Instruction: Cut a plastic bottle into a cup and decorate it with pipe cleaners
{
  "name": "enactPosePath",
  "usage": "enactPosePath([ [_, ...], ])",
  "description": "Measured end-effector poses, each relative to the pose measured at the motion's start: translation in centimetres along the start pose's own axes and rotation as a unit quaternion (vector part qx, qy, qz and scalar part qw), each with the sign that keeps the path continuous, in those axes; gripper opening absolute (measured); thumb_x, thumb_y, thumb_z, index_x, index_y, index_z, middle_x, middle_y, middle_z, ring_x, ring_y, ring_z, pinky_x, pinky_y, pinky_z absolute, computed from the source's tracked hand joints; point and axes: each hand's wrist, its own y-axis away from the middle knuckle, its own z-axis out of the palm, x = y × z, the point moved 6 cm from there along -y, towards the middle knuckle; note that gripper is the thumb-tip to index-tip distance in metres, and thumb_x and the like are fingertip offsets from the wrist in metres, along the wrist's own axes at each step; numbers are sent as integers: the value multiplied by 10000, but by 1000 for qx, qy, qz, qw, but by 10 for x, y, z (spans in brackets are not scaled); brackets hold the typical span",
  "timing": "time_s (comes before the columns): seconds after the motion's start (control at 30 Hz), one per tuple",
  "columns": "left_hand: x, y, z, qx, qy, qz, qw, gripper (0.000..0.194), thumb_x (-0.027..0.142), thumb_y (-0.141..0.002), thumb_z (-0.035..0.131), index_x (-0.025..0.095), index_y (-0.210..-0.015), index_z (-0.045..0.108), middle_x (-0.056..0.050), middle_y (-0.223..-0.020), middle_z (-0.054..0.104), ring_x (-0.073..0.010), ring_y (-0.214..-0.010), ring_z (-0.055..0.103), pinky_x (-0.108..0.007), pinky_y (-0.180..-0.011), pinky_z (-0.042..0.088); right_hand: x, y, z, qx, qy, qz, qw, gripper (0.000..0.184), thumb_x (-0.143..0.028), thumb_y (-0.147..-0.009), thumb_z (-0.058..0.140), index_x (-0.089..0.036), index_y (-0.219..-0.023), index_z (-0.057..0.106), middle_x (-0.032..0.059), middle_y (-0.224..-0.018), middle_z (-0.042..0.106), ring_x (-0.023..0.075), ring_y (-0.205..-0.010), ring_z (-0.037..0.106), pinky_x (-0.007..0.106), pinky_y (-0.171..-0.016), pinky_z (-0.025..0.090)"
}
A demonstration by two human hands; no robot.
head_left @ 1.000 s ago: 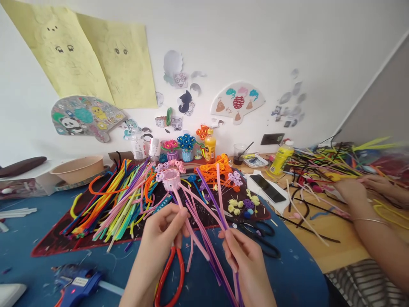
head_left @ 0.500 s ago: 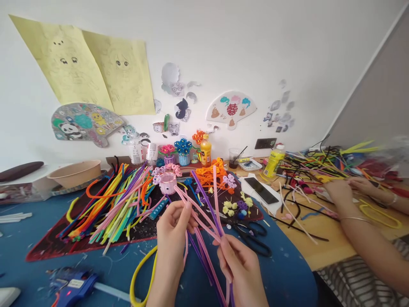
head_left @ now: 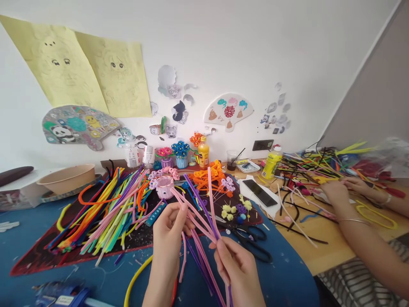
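My left hand (head_left: 169,232) pinches pink pipe cleaners (head_left: 183,197) between thumb and fingers, their tips pointing up and left. In my right hand (head_left: 234,264), the thumb and fingers are closed where pink and purple pipe cleaners (head_left: 200,194) cross. The strands fan out above this crossing, and more purple and pink lengths hang below between my hands. Behind my left hand stands a small pink pot (head_left: 165,187) wrapped in pipe cleaner, with curled pink and lilac pieces at its rim. Black-handled scissors (head_left: 252,241) lie to the right of my right hand.
A pile of coloured pipe cleaners (head_left: 108,209) covers the dark mat at left. A blue glue gun (head_left: 64,295) lies at the front left. Bottles, a phone (head_left: 260,192) and flower pots (head_left: 181,162) stand or lie toward the wall. Another person's hands (head_left: 338,194) work at right.
The view has shifted slightly, so the table's things sit a little further left and lower. Both hands keep nearly the same pose and grip on the pipe cleaners.
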Motion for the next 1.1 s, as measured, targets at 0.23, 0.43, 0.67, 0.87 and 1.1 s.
enactPosePath([
  [0.23, -5, -5, -1, -19, 42, -41, 998, 332, 446, -726, 773, 146, -845, 696, 48, -570, 590, -67, -497, 500, -145, -450, 389, 3, -1, 2, -6, 24, 4, 1000, 528, -650, -801, 654, -127, -736, 676, -60, -486, 408, 46, -403, 283, 233, -433, 167],
  [0.43, -6, -10, -1, -29, 52, -47, 997, 328, 455, -730, 770, 150, -734, 649, 71, -522, 517, -44, -468, 428, -130, -428, 333, 6, -4, 5, -19, 18, 9, 1000, 524, -646, -779, 682, -123, -740, 683, -62, -470, 407, 39, -386, 274, 228, -420, 155],
  [0.67, -3, -12, 1, -41, 10, -4, 999, 289, 411, -799, 708, 176, -693, 578, 81, -465, 518, -43, -414, 402, -137, -411, 315, 7, -6, 7, -29, 13, 18, 999, 525, -641, -779, 682, -117, -741, 694, -59, -484, 409, 35, -395, 255, 227, -417, 145],
  [0.87, 2, -14, 2, -41, -32, 32, 998, 221, 350, -837, 646, 191, -723, 545, 102, -485, 486, -31, -370, 373, -138, -371, 253, 6, -7, 7, -25, 45, 12, 999, 538, -643, -779, 677, -107, -757, 717, -47, -507, 407, 58, -460, 285, 228, -456, 164],
  [1.1, 6, -17, 2, -62, -61, 48, 995, 242, 353, -860, 615, 180, -704, 548, 93, -497, 497, -24, -367, 374, -131, -367, 264, 9, -8, 6, -19, 30, 48, 998, 566, -680, -716, 713, -116, -753, 718, -52, -495, 393, 60, -458, 267, 230, -459, 153],
])
